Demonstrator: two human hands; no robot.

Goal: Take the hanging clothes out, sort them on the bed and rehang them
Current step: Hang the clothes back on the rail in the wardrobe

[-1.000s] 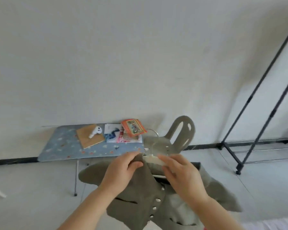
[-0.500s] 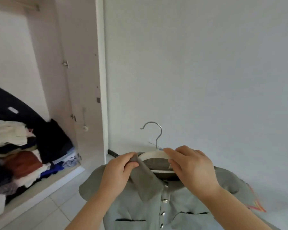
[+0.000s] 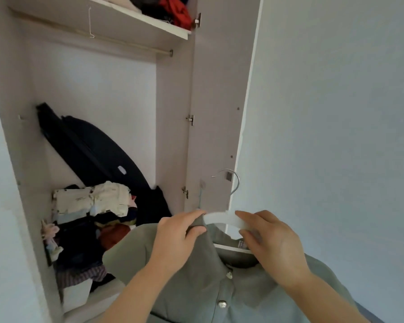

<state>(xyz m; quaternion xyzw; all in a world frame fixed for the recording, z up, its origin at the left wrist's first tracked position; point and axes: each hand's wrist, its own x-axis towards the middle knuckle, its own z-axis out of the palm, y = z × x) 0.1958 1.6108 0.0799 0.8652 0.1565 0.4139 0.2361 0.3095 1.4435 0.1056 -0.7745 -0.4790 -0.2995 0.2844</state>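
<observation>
Left hand pinches the collar of the green shirt. Right hand grips the white hanger. Open wardrobe just ahead, rail bare.

The shirt is showing plain grey-green, the hanger white, the shelf garment red, the lower cloth a check.

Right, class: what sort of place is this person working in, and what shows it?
Probably a bedroom, at an open wardrobe: a hanging rail under its shelf, folded clothes piled below, and a grey-green shirt on a hanger held before it.
</observation>
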